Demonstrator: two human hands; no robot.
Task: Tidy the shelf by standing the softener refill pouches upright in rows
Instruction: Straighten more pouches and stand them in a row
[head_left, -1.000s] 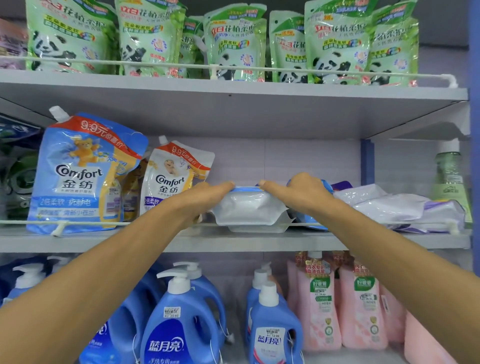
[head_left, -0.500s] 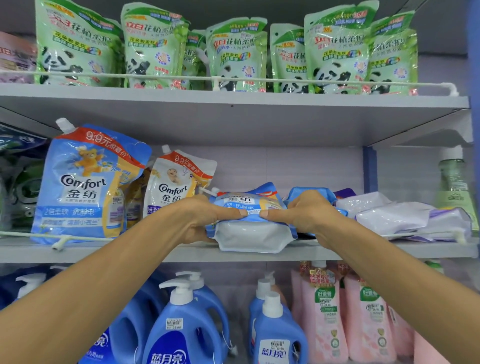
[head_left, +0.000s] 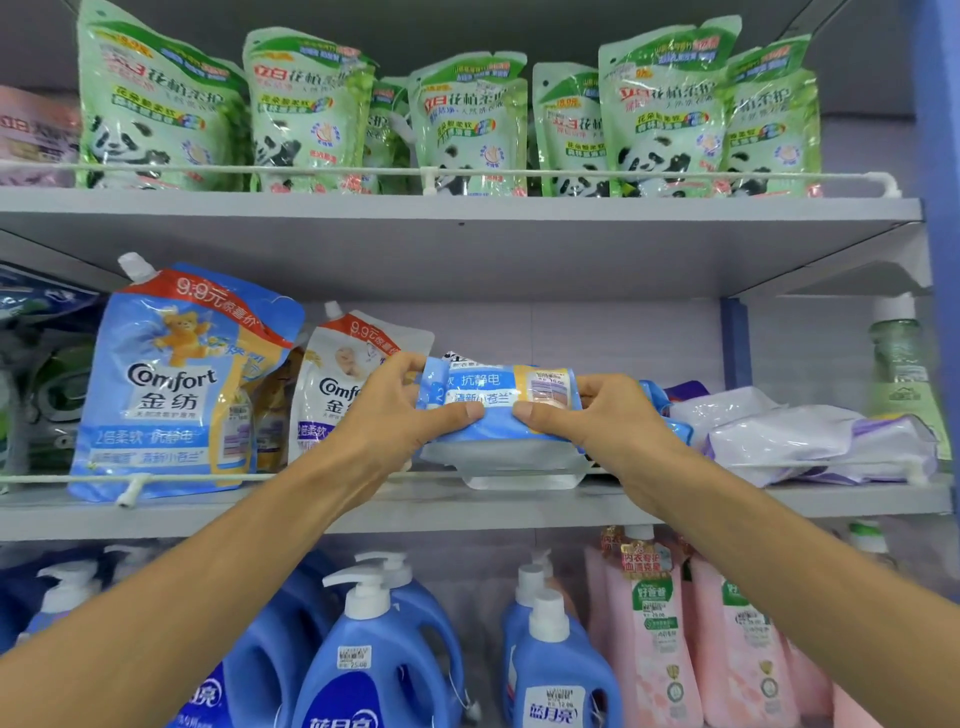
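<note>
On middle shelf (head_left: 208, 512) | left grip (head_left: 400, 410), right grip (head_left: 597, 415) both clasp blue pouch (head_left: 493, 395) | Comfort pouches (head_left: 176, 384) upright beside

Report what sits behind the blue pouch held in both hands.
Past the blue pouch, the shelf's back wall shows above it and another blue pouch's edge beside the right hand. Directly behind is hidden by the pouch, that hand and the left hand.

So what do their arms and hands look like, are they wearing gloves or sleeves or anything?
No gloves. The left hand and right hand are bare, with short, plain nails and no rings showing. The left forearm and right forearm are bare too: no sleeve, watch or bracelet shows anywhere up to the picture's edge.
</note>
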